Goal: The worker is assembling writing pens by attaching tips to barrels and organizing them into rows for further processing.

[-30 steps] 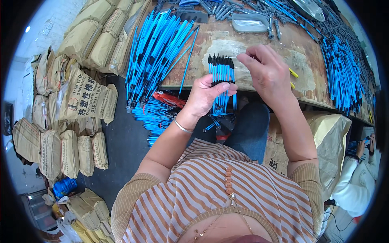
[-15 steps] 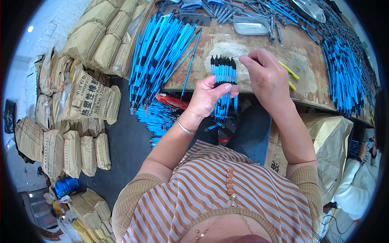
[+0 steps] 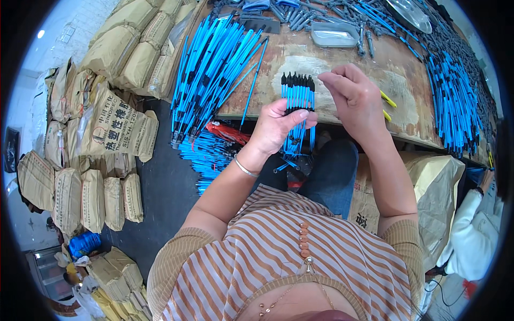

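The left hand (image 3: pixel 278 125) is closed around a fanned bundle of blue pens with black tips (image 3: pixel 299 109), thumb pressed across the barrels, tips pointing up and away from the person. The bundle stands over the near edge of the wooden surface (image 3: pixel 342 64), its lower ends hanging past that edge above the person's lap. The right hand (image 3: pixel 356 99) hovers just beside the bundle's right side, fingers curled toward the black tips; whether its grip holds anything, I cannot tell.

On the surface to the left lies a large heap of blue pens (image 3: pixel 214 64), some overhanging the near edge, with more blue pens (image 3: pixel 206 155) below on the floor side. A second heap of pens (image 3: pixel 455 101) runs down the right part of the surface. A clear plastic tray (image 3: pixel 333 35) sits farther back among dark loose parts. Between the two heaps the bare wood under the hands gives open room. Stacked tan sacks (image 3: pixel 101 128) crowd the floor at left.

Compared with a second ago, the bundle has risen from a lower, tilted hold to a more upright one, and the right hand has moved from beside the left hand up to the tips.
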{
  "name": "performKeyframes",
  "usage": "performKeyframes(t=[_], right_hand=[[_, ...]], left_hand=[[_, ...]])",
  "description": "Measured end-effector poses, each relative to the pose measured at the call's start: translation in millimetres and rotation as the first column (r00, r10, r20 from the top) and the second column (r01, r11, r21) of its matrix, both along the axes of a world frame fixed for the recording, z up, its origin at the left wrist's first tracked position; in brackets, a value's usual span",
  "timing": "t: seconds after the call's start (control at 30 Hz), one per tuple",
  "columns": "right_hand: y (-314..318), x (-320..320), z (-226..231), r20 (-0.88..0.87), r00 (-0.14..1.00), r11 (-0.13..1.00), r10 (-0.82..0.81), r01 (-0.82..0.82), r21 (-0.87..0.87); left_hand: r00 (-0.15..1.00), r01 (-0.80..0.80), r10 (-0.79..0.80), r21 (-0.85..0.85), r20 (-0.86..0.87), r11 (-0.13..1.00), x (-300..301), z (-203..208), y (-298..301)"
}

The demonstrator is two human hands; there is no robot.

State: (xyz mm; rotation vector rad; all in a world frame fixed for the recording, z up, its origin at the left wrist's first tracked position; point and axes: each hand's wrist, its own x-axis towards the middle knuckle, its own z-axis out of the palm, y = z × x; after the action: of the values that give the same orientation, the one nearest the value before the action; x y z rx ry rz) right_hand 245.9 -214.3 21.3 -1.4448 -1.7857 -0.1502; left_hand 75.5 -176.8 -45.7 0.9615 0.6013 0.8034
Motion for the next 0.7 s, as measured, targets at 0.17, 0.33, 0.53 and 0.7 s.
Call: performKeyframes(t=[0.17, 0.33, 0.53, 0.7], right_hand=[[1.5, -0.8, 0.2, -0.124, 0.991, 0.996, 0.058, -0.065, -0.053], [4.7, 3.1, -1.2, -0.257, 0.959, 0.984, 0.119, -0.149, -0.099], [6.2, 4.1, -0.1, -0.419, 0.896, 0.958, 0.145, -0.233, -0.166], [7.4, 4.3, 1.2, -0.403, 0.901, 0.958, 0.161, -0.241, -0.155]], left_hand=[[1.000, 0.007, -0.007, 0.012, 0.004, 1.000, -0.6, -1.9, 0.5], [0.999, 0.027, -0.027, -0.002, 0.027, 1.000, -2.3, -2.5, 1.6], [0.994, 0.066, -0.063, -0.032, 0.095, 0.997, -4.8, -4.0, 4.3], [0.994, 0.073, -0.069, -0.049, 0.082, 0.996, -5.5, 0.8, 3.7]])
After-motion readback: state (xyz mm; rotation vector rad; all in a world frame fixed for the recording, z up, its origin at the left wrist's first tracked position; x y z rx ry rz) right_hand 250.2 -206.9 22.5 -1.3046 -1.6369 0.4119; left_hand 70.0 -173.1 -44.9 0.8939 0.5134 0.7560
